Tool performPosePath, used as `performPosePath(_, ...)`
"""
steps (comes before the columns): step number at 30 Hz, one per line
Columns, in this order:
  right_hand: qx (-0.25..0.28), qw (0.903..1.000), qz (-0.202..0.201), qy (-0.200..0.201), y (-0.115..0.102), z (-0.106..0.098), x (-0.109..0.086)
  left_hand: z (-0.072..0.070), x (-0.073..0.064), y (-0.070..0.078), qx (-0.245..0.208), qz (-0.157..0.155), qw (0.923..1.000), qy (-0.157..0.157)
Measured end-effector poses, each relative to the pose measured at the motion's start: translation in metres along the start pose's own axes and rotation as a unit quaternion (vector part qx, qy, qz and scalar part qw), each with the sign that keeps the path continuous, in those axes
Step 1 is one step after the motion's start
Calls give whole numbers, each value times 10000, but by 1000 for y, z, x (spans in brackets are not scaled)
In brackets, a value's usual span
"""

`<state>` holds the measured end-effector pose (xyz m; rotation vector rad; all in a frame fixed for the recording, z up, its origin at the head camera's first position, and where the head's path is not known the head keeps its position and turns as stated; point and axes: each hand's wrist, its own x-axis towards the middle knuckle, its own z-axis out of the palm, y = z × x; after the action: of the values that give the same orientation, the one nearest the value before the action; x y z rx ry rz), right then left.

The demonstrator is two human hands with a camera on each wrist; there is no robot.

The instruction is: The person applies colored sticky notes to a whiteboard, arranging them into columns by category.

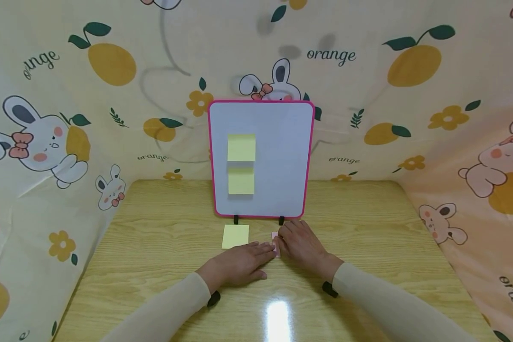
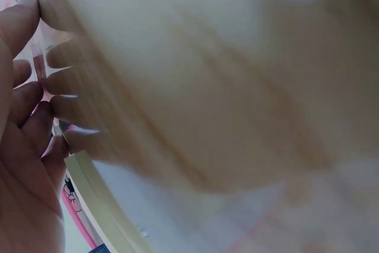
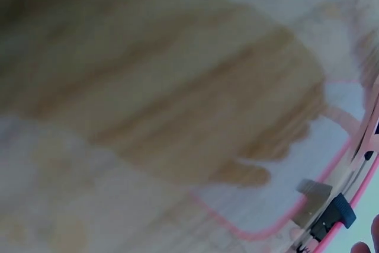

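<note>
A pink sticky note pad (image 1: 275, 235) lies on the table just in front of the whiteboard, mostly covered by fingers. My left hand (image 1: 241, 263) rests flat on the table, its straight fingertips pressing the pad's left side. From the right, my right hand (image 1: 302, 247) bends its fingers down over the pad and pinches at its paper; the fingertips are partly hidden. A yellow sticky note pad (image 1: 235, 236) lies beyond my left hand. In the left wrist view that yellow pad (image 2: 103, 202) shows its thickness beside the little finger.
A pink-framed whiteboard (image 1: 282, 156) stands upright at the back on small black feet (image 1: 281, 220). Two yellow sticky notes (image 1: 241, 147) hang one above the other on its left half. Patterned cloth (image 1: 346, 109) surrounds the wooden table (image 1: 162, 237) behind and at both sides.
</note>
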<state>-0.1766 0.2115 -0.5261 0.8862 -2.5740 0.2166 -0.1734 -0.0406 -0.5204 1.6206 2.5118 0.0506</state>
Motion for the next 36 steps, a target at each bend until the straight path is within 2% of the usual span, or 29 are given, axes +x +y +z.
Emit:
performPosePath(16,62,9985,500,-222,11,-6,11,-2,1,2,-127,-104,9995,-262)
performPosePath(26,-114,9986,520,21,24,-6,24,-3,2,3,-142,-139,9993,-323)
performPosePath(32,-113,9987,478,135,29,-16,32,-1,3,2,-169,-169,9991,-344)
performPosePath(36,-147,9986,298,423,31,-27,39,0,2,1,-145,-152,9993,-321)
